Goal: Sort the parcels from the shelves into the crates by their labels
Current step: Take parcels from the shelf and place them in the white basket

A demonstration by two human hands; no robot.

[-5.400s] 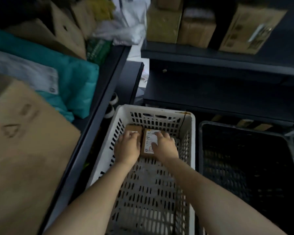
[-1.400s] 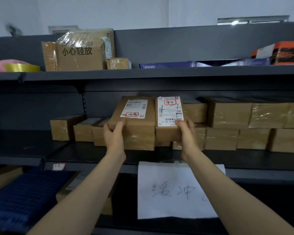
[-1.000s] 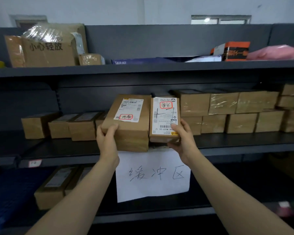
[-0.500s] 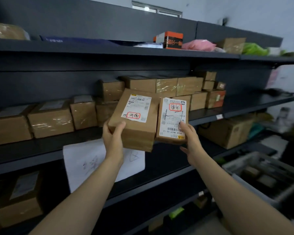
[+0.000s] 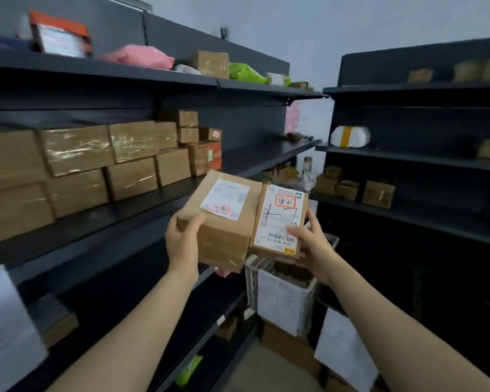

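We hold two parcels side by side, labels facing up, so the red-circled marks can be read. Our left hand [image 5: 183,244] grips the larger parcel [image 5: 219,219]; our right hand [image 5: 313,244] clasps the slim parcel [image 5: 279,220] touching it at three o'clock. The white crate [image 5: 253,274] waits below at six o'clock, probably one destination.

Both forearms are bare with no sleeves in view (nothing worn at the wrists); the left hand [image 5: 181,244] and right hand [image 5: 313,244] are ungloved and ringless.
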